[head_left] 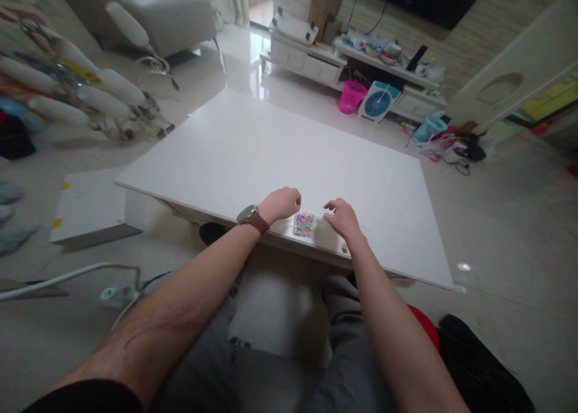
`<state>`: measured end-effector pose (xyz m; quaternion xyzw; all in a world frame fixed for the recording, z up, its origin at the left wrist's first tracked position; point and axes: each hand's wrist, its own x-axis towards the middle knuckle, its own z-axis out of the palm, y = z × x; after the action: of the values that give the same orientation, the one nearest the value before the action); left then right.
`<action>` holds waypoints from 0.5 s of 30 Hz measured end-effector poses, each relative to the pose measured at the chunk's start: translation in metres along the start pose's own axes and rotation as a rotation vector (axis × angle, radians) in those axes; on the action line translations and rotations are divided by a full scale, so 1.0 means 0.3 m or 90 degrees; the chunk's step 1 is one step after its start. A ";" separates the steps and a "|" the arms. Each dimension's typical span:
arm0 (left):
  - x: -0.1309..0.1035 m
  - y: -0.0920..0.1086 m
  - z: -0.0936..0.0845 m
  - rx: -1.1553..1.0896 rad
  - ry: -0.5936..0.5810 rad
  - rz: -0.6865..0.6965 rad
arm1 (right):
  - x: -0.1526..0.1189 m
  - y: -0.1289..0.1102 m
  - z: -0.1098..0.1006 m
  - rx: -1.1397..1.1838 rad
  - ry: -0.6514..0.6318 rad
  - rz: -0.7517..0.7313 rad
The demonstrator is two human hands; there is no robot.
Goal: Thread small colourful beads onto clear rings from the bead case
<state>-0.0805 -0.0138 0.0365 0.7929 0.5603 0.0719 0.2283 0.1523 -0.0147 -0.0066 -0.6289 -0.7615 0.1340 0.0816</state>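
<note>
A small clear compartment box [304, 225] of colourful little pieces, perhaps beads, lies near the front edge of the white table [289, 154]. Just up and left of it is my left hand [283, 203], its fingers curled together; whatever they may hold is hidden or too tiny to name. A watch [248, 214] with a brown strap circles that wrist. To the box's right hovers my right hand [343, 218], thumb and fingers apart with nothing visible between them. Beside the right wrist, at the table edge, sits a small brownish object [344, 248] I cannot identify.
A white box [94, 205] stands on the floor to the left, near a rack-like object with white padded arms [129, 24]. Beyond the table are a pink basket [352, 96], a blue-and-white fan [378, 102] and a low cabinet [307, 64].
</note>
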 end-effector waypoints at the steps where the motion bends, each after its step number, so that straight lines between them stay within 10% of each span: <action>1: 0.001 0.004 0.001 0.000 -0.019 0.004 | -0.004 0.044 -0.008 -0.033 0.000 0.030; 8: -0.005 0.009 0.004 0.034 -0.122 0.006 | -0.108 0.306 0.019 -0.172 -0.211 0.115; 15: -0.013 0.036 -0.001 0.079 -0.202 0.003 | -0.150 0.381 0.000 -0.168 -0.254 0.143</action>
<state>-0.0730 -0.0203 0.0422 0.8081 0.5186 -0.0885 0.2648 0.2681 -0.0390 -0.0396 -0.6759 -0.6986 0.1630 -0.1688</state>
